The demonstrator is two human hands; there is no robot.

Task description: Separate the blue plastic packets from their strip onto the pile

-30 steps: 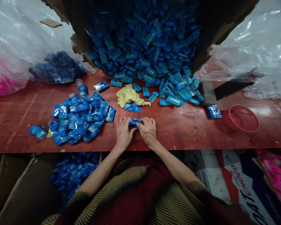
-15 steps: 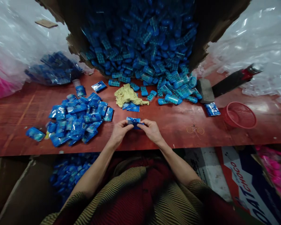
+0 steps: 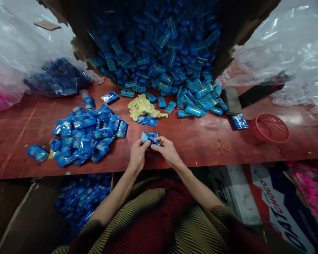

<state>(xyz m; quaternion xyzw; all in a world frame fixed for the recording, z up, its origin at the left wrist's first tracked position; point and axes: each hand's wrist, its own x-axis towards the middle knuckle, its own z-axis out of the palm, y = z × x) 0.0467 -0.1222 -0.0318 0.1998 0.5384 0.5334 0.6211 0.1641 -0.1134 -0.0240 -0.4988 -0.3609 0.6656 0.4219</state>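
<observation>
A small blue printed packet [image 3: 149, 135] is pinched between my two hands, just above the red table. My left hand [image 3: 138, 151] grips its left side and my right hand [image 3: 167, 150] its right side, with the thumbs close together at its lower edge. The fingers hide part of it. Beyond the packet lies a crumpled pale-yellow cloth-like piece [image 3: 144, 107] on top of flat blue packets [image 3: 149, 121]. To the left is a heap of similar filled blue packets [image 3: 86, 135].
An open cardboard box at the back spills blue-capped clear tubes [image 3: 196, 110]. A red plastic basket [image 3: 270, 127], a dark-handled tool with a grey block head [image 3: 231, 101], a blue packet [image 3: 239, 121] and rubber bands [image 3: 221, 145] lie to the right. Plastic bags stand on both sides.
My hands have drawn closer together on the packet, the right one shifting left. The packet's lower edge now looks bent between the thumbs. The view has shifted slightly.
</observation>
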